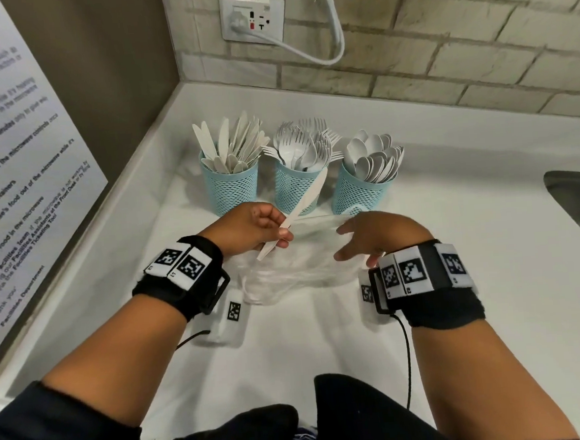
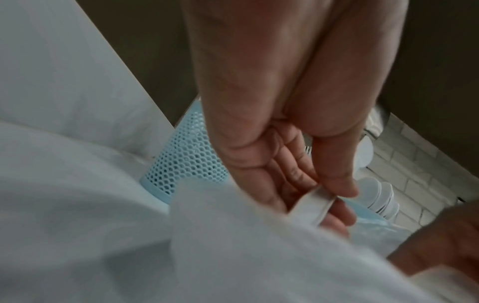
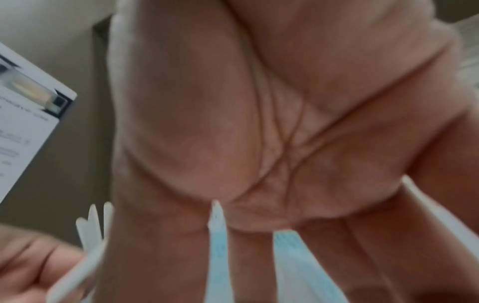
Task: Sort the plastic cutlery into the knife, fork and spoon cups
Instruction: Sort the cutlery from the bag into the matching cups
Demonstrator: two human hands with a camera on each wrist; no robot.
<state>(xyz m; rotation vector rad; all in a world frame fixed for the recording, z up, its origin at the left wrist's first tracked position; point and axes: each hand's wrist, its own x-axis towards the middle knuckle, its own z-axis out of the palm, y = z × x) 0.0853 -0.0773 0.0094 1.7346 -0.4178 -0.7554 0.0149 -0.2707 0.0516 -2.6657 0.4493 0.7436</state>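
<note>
Pinching knife (image 1: pixel 301 209), left hand (image 1: pixel 248 227)

Black wristbands (image 1: pixel 183 279) with square-patterned tags

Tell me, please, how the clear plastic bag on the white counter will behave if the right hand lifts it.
The clear crumpled plastic bag would probably sag, since it lies wrinkled and flat. It looks thin, so likely very light. The right hand hovers open above it.

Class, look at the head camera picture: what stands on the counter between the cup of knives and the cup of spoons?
The fork cup stands between the knife cup and the spoon cup, seen in the head view.
</note>
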